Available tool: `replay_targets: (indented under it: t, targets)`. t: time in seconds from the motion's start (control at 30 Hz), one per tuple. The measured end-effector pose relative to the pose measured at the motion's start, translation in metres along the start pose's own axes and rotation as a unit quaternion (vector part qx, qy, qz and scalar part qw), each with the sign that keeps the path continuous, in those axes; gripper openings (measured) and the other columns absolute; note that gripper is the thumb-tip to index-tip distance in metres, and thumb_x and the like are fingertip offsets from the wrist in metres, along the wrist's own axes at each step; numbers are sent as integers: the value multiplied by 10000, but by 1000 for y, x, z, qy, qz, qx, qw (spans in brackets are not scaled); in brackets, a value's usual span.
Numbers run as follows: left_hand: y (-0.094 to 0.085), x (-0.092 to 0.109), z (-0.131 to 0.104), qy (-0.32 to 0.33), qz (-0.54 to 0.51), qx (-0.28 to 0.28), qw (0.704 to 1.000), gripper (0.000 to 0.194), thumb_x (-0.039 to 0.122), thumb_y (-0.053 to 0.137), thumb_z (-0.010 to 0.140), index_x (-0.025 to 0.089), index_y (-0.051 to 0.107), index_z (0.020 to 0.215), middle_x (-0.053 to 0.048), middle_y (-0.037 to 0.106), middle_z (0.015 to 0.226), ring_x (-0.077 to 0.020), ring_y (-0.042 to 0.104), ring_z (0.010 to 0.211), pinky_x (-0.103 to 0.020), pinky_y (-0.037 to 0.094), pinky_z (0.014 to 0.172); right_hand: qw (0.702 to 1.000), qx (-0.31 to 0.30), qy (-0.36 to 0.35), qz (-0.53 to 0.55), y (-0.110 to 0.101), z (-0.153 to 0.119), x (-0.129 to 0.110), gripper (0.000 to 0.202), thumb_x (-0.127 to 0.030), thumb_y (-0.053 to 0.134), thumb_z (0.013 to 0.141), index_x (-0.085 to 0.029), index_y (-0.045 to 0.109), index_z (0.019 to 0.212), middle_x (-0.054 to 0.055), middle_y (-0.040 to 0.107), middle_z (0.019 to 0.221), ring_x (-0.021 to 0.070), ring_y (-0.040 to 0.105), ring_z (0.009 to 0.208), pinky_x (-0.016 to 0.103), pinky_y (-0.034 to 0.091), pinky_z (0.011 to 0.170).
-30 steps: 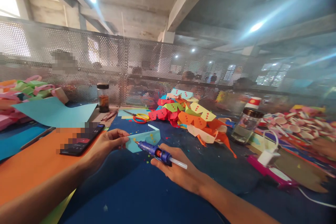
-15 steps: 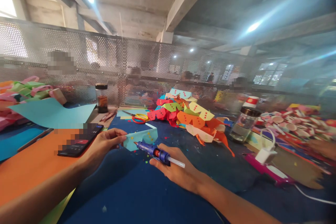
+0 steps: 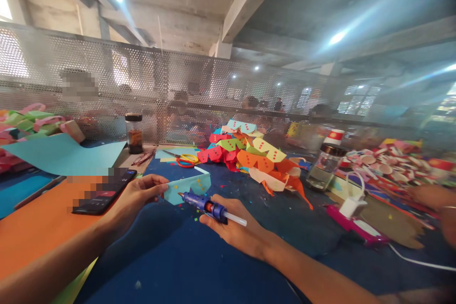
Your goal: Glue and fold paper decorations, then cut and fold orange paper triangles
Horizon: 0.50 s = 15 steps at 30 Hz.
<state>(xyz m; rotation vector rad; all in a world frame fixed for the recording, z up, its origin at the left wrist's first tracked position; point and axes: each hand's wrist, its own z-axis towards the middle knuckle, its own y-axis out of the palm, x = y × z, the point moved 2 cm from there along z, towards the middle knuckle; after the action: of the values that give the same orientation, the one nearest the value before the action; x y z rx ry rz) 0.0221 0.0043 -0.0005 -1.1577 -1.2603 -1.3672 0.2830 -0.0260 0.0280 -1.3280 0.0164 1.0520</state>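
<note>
Pinched in the fingers of my left hand (image 3: pixel 144 192) is the left end of a light blue paper piece (image 3: pixel 188 186) with small yellow squares on it and a narrow folded strip at its far right. My right hand (image 3: pixel 233 223) is wrapped round a blue glue gun (image 3: pixel 201 203) with a clear glue stick coming out of its back end. The gun's nozzle points left, at the paper's lower front edge; whether it touches cannot be made out. Small coloured paper bits (image 3: pixel 195 219) are scattered on the blue table just below the paper.
Folded, dotted paper pieces (image 3: pixel 256 156) are heaped ahead. Scissors (image 3: pixel 183 159) lie behind the paper. A phone (image 3: pixel 107 194) is at left; a lidded jar (image 3: pixel 134 135) stands beyond it. At right are a glass bottle (image 3: pixel 322 171), a pink power strip (image 3: pixel 356 228) and another person's hand (image 3: pixel 429 197).
The whole view has shifted slightly, so things sit a little further left. My hands, the paper and the glue gun keep their places relative to each other. The other person's hand at right shows more.
</note>
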Motion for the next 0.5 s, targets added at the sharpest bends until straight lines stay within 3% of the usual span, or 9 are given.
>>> replay_targets:
  t: [0.5]
  targets:
    - [0, 2, 0, -2, -3, 6, 1000, 409, 435, 908, 619, 176, 725, 877, 11, 660, 758, -81, 543, 626, -182, 415, 580, 1000, 10, -12, 2, 1, 0, 1, 285, -401, 639, 918, -222, 468, 776, -47, 523, 674, 109, 431, 582, 260, 317, 577]
